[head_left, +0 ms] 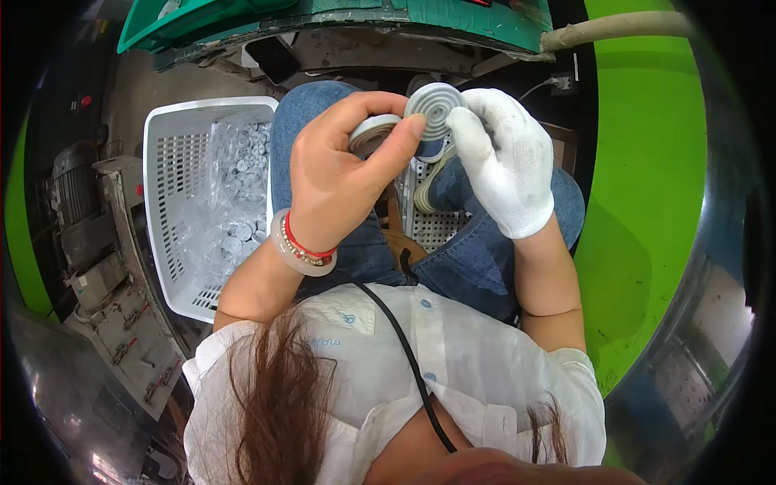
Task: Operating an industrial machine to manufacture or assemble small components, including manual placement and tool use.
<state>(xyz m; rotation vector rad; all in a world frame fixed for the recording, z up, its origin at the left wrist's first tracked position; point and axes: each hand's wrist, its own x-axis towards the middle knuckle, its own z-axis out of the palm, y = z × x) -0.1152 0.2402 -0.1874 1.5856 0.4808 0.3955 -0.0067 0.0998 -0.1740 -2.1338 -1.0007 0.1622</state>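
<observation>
A small grey disc [436,103] with concentric rings is held up over my lap, its ringed side facing me. My bare left hand [335,174] pinches it between thumb and fingertips. A second round grey disc [373,133] is tucked in the same hand, between thumb and curled fingers. My right hand [511,166], in a white knitted glove, closes thumb and fingers on the ringed disc's right edge. Under the discs, part of another pale rounded piece shows, too covered to make out.
A white perforated basket [155,202] stands left of my legs, with clear bags of small grey round parts [242,166]. Ahead is a worn green-topped table [461,20] carrying a green tray [198,28]. A motor [79,198] sits at far left; green floor [647,210] lies right.
</observation>
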